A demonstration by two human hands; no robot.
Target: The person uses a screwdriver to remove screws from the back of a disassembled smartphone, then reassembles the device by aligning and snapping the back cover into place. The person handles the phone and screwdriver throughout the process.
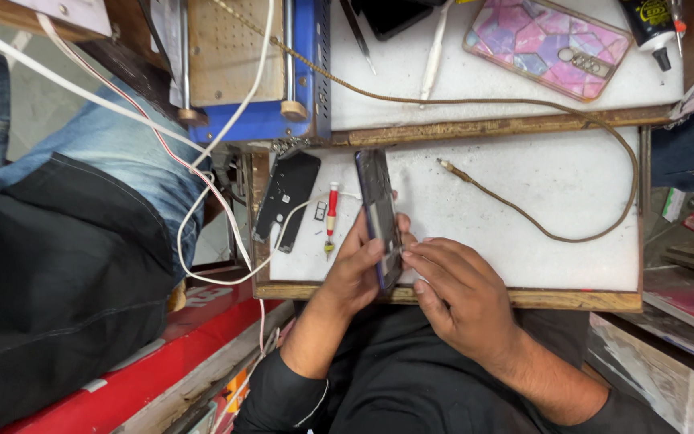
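Both hands on a slim dark phone (378, 210) stood on edge over the scuffed white worktop (572, 193), left hand (357, 265) wrapped round its lower left side, right hand (453, 285) closed with fingertips pinching the bottom edge. Just left on the board: flat black back panel (286, 197), little red-handled screwdriver (331, 215) with a shiny tip, glossy white cable (226, 209) looping over. Further back a frayed braided brown cord (572, 233) curling round, plus a pink geometric phone case (548, 47)
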